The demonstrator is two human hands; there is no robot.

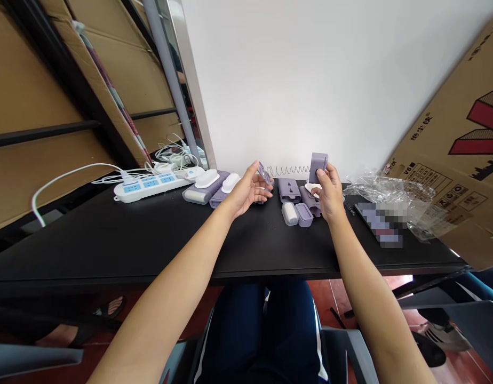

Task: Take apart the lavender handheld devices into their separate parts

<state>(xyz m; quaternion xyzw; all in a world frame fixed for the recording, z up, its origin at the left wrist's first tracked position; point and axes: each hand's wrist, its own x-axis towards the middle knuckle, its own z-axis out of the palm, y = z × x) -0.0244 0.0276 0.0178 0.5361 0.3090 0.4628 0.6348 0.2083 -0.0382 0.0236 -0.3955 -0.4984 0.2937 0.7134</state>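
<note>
My left hand pinches a small purple piece between thumb and fingers; its other fingers are loosely curled. A thin coiled cord stretches from near that piece towards the purple casing in my right hand. That casing stands upright with my thumb on its face. A white part shows at the same hand, partly hidden by the fingers. Beneath and beside it lie a purple case with dark slots, a clear-ended cap and an open purple cap.
Further left are purple units with white oval tops and a white power strip with cables. To the right lie a phone with a blurred screen, crumpled clear plastic and a large cardboard box. A white wall backs the black table.
</note>
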